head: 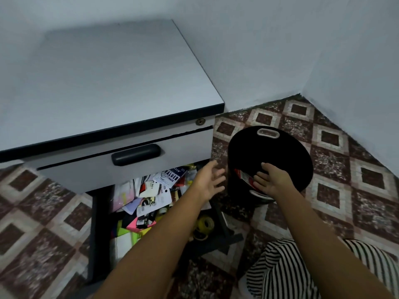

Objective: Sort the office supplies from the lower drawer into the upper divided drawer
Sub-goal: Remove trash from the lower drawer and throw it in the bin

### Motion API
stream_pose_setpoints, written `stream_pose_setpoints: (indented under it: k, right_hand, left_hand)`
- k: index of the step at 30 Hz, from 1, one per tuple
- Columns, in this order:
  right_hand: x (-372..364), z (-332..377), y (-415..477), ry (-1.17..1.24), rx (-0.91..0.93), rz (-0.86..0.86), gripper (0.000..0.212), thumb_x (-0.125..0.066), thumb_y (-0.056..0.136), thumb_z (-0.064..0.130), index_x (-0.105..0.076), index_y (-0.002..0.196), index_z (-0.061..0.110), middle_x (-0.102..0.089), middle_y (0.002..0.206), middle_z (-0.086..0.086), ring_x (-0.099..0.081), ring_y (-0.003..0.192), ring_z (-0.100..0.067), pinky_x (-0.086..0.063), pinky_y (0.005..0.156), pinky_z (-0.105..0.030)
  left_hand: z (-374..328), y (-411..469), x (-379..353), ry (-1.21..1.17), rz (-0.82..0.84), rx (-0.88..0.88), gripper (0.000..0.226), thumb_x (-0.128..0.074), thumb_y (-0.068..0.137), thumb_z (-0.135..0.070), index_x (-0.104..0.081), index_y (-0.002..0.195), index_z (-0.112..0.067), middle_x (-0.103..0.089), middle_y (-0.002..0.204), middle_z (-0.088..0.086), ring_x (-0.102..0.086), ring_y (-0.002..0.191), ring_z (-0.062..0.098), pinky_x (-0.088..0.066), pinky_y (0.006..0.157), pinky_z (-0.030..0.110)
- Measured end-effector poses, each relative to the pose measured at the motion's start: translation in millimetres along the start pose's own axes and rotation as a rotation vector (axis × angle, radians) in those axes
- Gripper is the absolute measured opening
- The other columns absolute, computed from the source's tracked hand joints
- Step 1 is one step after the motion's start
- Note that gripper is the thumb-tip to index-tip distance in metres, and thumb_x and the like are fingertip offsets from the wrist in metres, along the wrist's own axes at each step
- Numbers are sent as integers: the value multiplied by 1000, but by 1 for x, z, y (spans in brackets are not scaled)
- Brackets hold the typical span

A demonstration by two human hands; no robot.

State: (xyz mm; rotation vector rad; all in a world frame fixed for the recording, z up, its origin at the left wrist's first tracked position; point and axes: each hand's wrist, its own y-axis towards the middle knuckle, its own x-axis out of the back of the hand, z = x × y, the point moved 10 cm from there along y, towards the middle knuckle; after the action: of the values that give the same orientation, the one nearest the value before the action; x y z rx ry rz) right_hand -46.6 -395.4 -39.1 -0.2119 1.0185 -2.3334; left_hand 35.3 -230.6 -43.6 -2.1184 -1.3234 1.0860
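Head: black stool (280, 151) beside lower drawer (97, 234); left fingers (217, 176) spread, right fingers (259, 177) flat.

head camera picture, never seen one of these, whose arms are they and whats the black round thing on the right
There is no machine here. A person wears one camera on the head, so you look down along their own bare arms.

In front stands a grey drawer cabinet on a patterned tiled floor. The upper drawer, with the dark handle, looks closed. The lower drawer is pulled out and is full of mixed office supplies, including carded packs, coloured paper and yellow tape rolls.

The left hand is open with spread fingers by that drawer's right side and holds nothing. The right hand rests on a red and white packet at the black round lidded container, probably a bin. Whether it grips the packet is unclear.
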Motion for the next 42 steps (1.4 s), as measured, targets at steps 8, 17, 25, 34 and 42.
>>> stream_pose_setpoints:
  k: [8,17,25,34,42]
  right_hand:
    - [-94,-29,-88,-318,208,304,22,-54,95,18,-56,115,7,-59,89,-7,-62,85,-19,-50,74,-32]
    - [-178,-96,-99,-937,474,363,31,-58,91,17,-58,121,10,-63,114,-10,-60,98,-22,-45,79,-25]
    - [-228,-95,-81,-1470,815,300,59,-52,93,30,-27,145,20,-27,145,-14,-30,132,-33,-31,107,-42]
    - [-253,-118,-46,-1688,807,367,63,-44,95,40,-17,147,18,-21,150,-11,-19,138,-33,-19,113,-46]
    - [-258,-124,-57,-1862,921,331,59,-48,94,33,-26,146,17,-30,143,-10,-29,128,-35,-33,103,-46]
  left_hand:
    - [-17,-49,114,250,-262,-175,13,-47,97,-27,-57,98,-19,-63,94,4,-56,80,18,-44,72,32]
    - [-33,-86,213,887,-662,-390,30,-47,94,-13,-57,120,-4,-56,118,21,-59,97,38,-47,81,36]
    - [-59,-75,221,1448,-722,-466,55,-49,91,-22,-32,142,-12,-30,144,15,-27,131,33,-26,106,42]
    - [-56,-44,250,1429,-670,-303,66,-45,94,-31,-11,148,-16,-9,156,16,-4,144,36,-11,116,46]
    - [-53,-53,246,1565,-747,-328,61,-45,93,-40,-20,144,-16,-28,141,14,-29,125,36,-28,103,46]
